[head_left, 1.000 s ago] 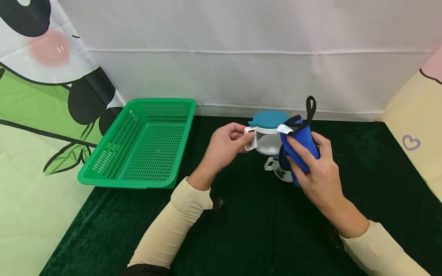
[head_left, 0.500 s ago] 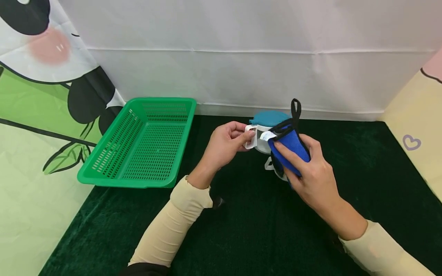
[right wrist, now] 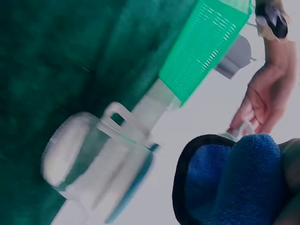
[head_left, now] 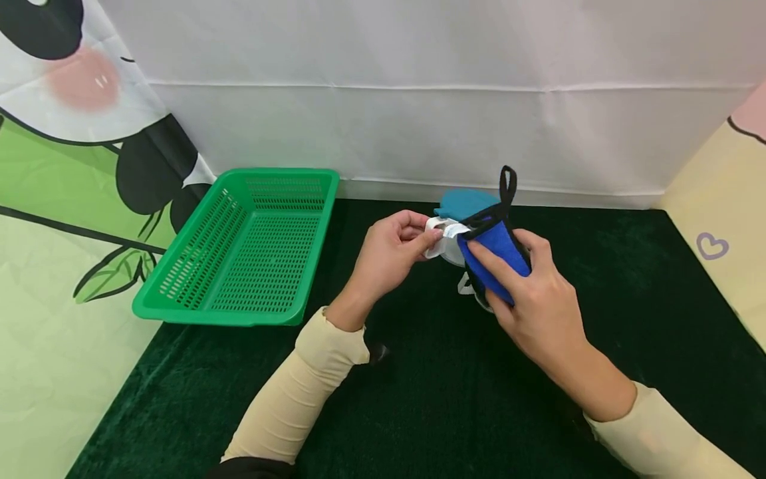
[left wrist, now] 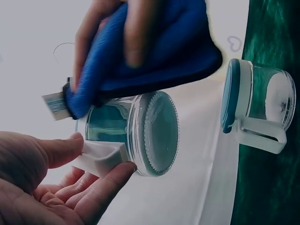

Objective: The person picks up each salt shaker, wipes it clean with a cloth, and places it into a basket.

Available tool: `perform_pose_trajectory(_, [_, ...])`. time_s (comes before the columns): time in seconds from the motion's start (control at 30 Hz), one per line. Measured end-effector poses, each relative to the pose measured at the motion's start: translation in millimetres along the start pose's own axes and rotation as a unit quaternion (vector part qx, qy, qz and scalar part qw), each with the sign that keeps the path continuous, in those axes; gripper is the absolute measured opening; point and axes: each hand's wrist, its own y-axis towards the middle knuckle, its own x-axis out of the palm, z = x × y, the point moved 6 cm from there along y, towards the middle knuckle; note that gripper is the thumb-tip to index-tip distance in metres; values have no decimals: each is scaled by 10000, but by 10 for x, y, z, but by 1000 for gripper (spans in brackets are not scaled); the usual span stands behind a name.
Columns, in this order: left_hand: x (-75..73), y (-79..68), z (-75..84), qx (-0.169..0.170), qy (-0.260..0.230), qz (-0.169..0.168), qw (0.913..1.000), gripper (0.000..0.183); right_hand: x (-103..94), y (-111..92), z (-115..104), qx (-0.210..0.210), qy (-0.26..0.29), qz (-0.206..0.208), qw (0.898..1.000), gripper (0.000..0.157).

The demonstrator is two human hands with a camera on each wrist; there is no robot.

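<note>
My left hand pinches the white handle of a clear glass jar with a blue lid, its thumb on one side of the handle. The jar is above the table. In my right hand is a bunched blue cloth with black edging, a black loop and a white tag. The cloth lies against the jar's side and hides much of it in the head view. Beneath the cloth stands a second glass jar with a white handle, blue lid and something white inside, mostly hidden in the head view.
A green plastic basket with slotted walls stands to the left on the dark green tablecloth. A white backdrop hangs behind the table, with printed cloth at both sides.
The right hand has moved the blue cloth left across the held jar, covering more of it and of the second jar. The left hand has stayed nearly still.
</note>
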Motion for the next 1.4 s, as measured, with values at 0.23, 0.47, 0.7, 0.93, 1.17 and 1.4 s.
perform_pose_trajectory(0.23, [-4,-19,36,342,-62,189,9992,22,63,-20,-91,-236,-265,-114,9993,78])
perform_pose_trajectory(0.47, [-12,-27,35,289,211,169,9992,20,41,-3,-123,-147,-375,-86,9992,82])
perform_pose_trajectory(0.7, [4,-29,13,321,323,182,9988,17,119,-16,-169,-192,-507,-242,9982,83])
perform_pose_trajectory(0.93, [19,-36,13,394,548,301,9973,19,158,-44,-179,-140,-595,-373,9974,82])
perform_pose_trajectory(1.17, [38,-34,29,512,577,373,9963,18,131,9,-176,-148,-684,-124,9975,80])
perform_pose_trajectory(1.4, [11,-24,12,427,461,415,9972,23,197,-69,-142,-171,-730,-355,9965,85])
